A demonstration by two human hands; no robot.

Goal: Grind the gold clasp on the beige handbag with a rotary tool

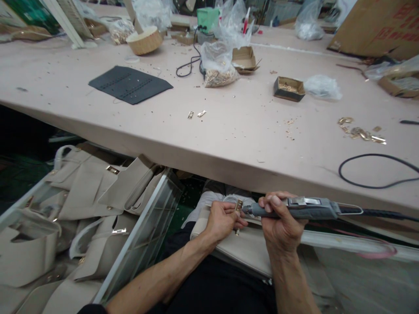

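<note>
My right hand (pixel 282 222) is wrapped round a grey electric screwdriver (pixel 299 208), its tip pointing left. The tip meets a small gold metal plate (pixel 239 205), which the fingers of my left hand (pixel 223 219) pinch from the left side. Below both hands a beige handbag (pixel 244 253) lies across my lap, with another bit of gold hardware on its front. Whether the plate is attached to the bag is hidden by my fingers. From the tool's rear a dark cable runs off to the right.
A crate (pixel 137 231) of beige handbags stands at my left. On the table (pixel 157 126) lie two gold plates (pixel 196 114), a dark sheet (pixel 131 84), a small box of parts (pixel 289 88), a bag of hardware (pixel 220 69), a gold pile (pixel 360 132) and a looped cable (pixel 376 155).
</note>
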